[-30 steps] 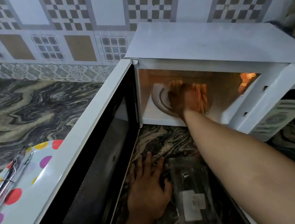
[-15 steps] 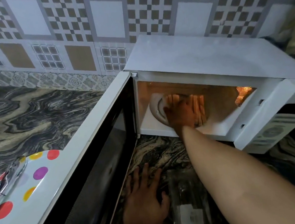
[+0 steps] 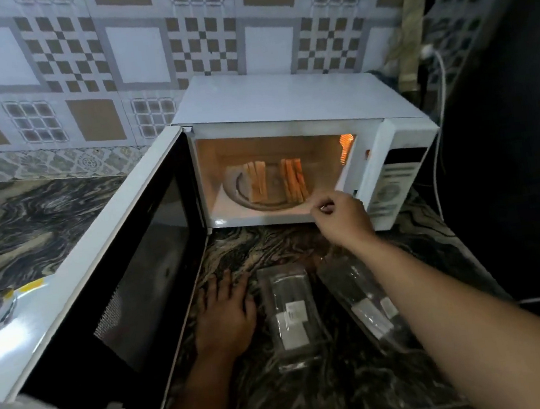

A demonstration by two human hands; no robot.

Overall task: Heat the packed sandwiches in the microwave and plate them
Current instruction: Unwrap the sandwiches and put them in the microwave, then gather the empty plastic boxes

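- Two sandwiches (image 3: 278, 181) stand on edge on the turntable (image 3: 263, 205) inside the microwave (image 3: 284, 102), one at its left, one at its right, a gap between them so the heat can get round each, I'd judge.
- One view only, from the head: the microwave sits at the back right of the worktop (image 3: 20, 212), cavity lit orange, door (image 3: 125, 271) swung wide toward the front left.
- Right hand (image 3: 340, 213) hangs just outside the cavity's front lip, near the right sandwich but apart from it; fingers loosely curled, thumb to fingertips, and whether it pinches some scrap I cannot tell.
- Left hand (image 3: 225, 313) lies flat, fingers spread, palm down on the worktop in front of the cavity, holding nothing; it looks like a brace for the lean forward.
- Two clear wrappers (image 3: 289, 313) lie empty on the worktop just right of that hand, side by side, parked clear of the door's swing.
- A spotted plate (image 3: 20, 296), blurred, waits at the left edge beyond the door, something metallic on it that I can't make out; presumably staged for plating.
- Loading looks done. By my read the door is next, and the left hand rests right beside it.
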